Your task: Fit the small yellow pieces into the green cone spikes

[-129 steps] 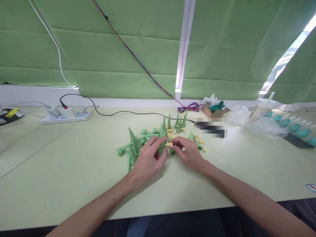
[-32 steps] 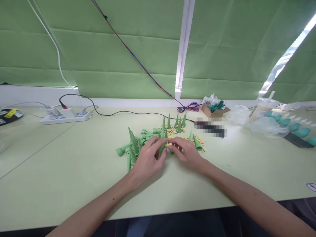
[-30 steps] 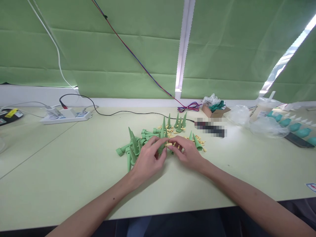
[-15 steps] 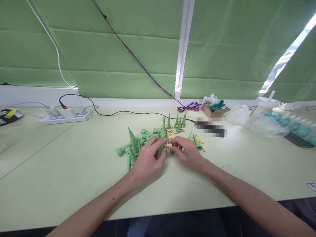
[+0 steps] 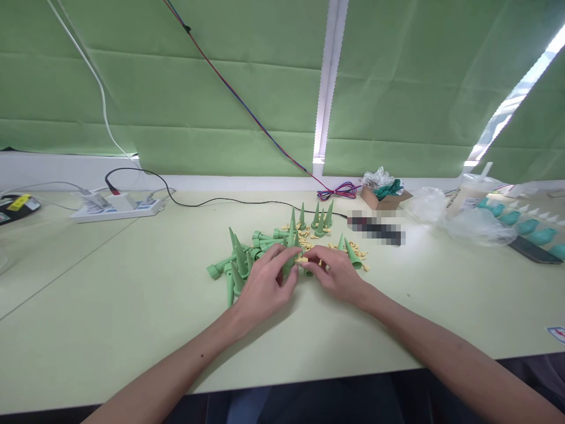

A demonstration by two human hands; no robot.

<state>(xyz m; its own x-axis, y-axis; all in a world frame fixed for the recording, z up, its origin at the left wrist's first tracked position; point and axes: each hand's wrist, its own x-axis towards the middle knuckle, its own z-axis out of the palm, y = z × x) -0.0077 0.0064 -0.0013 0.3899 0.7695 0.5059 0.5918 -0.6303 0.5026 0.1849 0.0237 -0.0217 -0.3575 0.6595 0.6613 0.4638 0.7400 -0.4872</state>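
Two bare hands meet over the worktop (image 5: 168, 306), where we see the left hand (image 5: 269, 285) and right hand (image 5: 338, 274) with fingers closed on a small yellow piece (image 5: 302, 259) between them, amid green cones (image 5: 241, 259), some upright, others lying, and scattered yellow parts (image 5: 355, 250).

I sit at a pale, seamed tabletop (image 5: 154, 312). Green blinds (image 5: 212, 94) hang across the top of the frame, over a white ledge (image 5: 220, 183). Daylight shows through gaps at upper centre and upper right.
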